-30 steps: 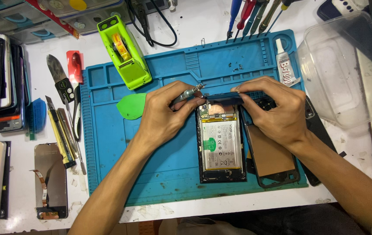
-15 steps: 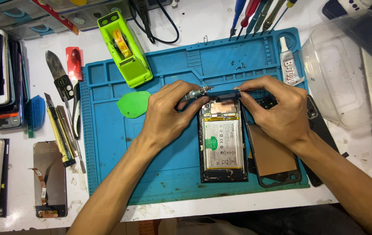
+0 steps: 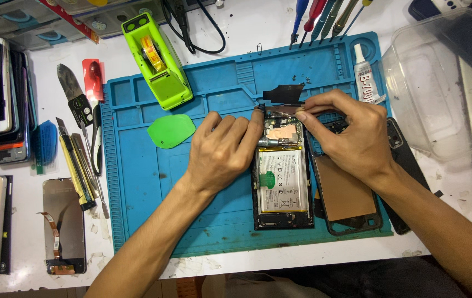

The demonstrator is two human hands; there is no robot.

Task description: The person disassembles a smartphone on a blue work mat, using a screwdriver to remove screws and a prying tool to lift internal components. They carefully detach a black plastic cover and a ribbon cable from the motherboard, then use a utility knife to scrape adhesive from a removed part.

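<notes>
The right hand [image 3: 357, 140] pinches a thin dark flap [image 3: 283, 95] at the top of the opened black phone [image 3: 281, 182]. The left hand [image 3: 223, 152], fingers together, presses the phone's side (mid blue rubber mat [image 3: 136, 204]). The flap looks light, bendy and easily torn; hold its edge.

Open phone [image 3: 281, 182] is laid on mat [image 3: 136, 182], tape holder [image 3: 156, 60] behind, pick [image 3: 170, 131] at left, back cover [image 3: 346, 196] w/ glue tube [image 3: 363, 74] at right
</notes>
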